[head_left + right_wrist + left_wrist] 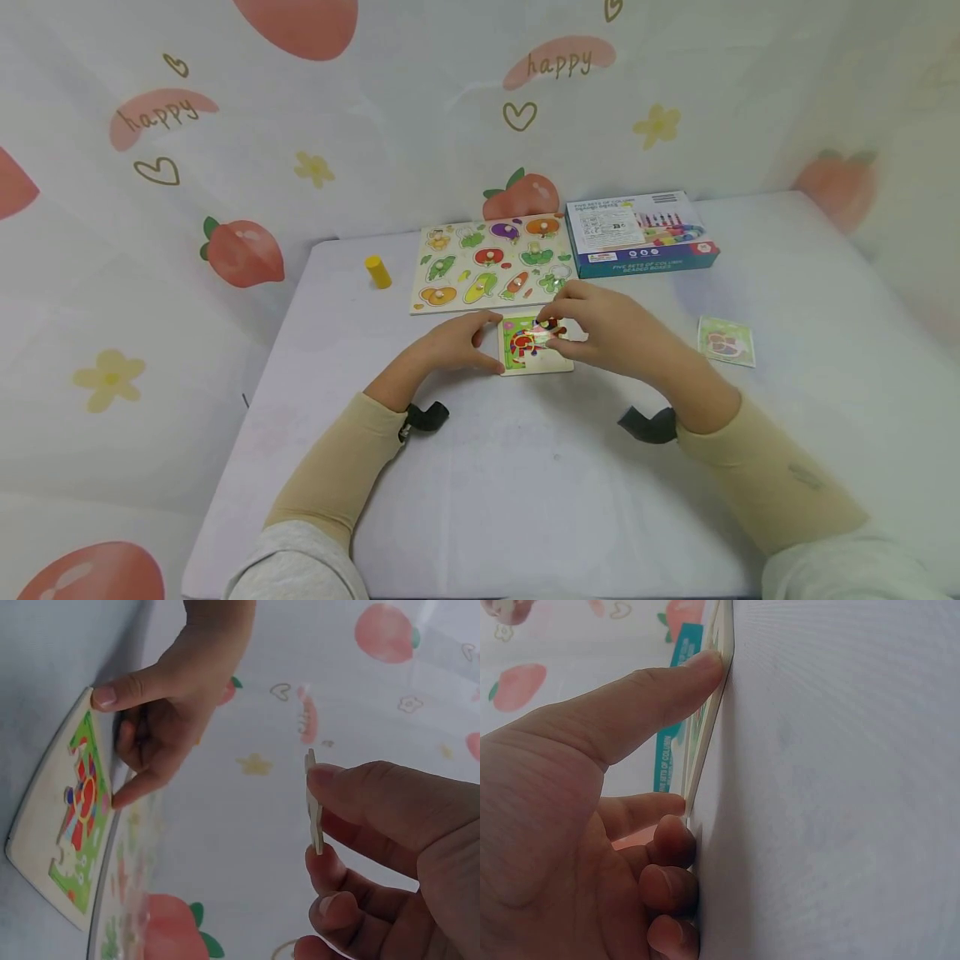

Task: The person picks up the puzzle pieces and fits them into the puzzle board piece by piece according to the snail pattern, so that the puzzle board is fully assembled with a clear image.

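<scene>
A small wooden puzzle board [553, 363] with a colourful picture on a green ground lies on the table before me. My left hand [450, 343] holds its left side, thumb at the near corner and index finger at the far one. In the left wrist view the other fingers of that hand are curled. Just above the board, my right hand [626, 329] pinches a thin wooden puzzle piece [315, 806] between thumb and fingers. The right wrist view shows this piece edge-on, apart from the board; its printed face is hidden there.
Behind the small board lies a large vegetable peg puzzle [450, 279]. A blue and white box [645, 236] stands to its right, and a yellow cylinder [378, 272] to its left. At the right lies a small picture square [726, 341]. A printed cloth hangs behind the table.
</scene>
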Demonstrator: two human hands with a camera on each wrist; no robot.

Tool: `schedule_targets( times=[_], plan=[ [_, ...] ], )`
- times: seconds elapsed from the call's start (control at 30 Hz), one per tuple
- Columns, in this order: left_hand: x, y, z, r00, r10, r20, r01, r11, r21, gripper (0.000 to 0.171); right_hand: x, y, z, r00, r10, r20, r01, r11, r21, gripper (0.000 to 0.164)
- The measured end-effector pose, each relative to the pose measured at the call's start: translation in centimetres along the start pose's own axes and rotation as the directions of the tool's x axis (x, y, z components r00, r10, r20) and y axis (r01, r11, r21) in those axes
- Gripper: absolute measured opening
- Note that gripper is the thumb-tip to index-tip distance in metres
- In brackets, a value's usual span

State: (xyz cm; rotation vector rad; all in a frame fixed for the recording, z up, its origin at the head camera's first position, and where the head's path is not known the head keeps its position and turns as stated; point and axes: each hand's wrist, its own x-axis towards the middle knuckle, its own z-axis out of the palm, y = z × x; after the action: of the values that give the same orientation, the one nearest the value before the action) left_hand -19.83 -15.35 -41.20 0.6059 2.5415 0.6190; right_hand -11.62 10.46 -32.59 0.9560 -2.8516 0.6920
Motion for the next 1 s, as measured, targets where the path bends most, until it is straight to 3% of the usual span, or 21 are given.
schedule_targets(
  times=[0.67,1.0],
  plan=[
    [0.1,-0.1,-0.2,0.999,0.038,0.004,-0.038,0.999,0.023,0.090,2.2,1.6,5.1,0.974,0.071,0.213,-0.073,0.997,-0.001,0.033],
    [0.0,0.0,-0.1,1.000,0.023,0.008,-0.023,1.000,-0.002,0.089,2.6,3.1,6.6,0.961,0.083,0.264,-0.086,0.996,0.001,0.034]
  ],
)
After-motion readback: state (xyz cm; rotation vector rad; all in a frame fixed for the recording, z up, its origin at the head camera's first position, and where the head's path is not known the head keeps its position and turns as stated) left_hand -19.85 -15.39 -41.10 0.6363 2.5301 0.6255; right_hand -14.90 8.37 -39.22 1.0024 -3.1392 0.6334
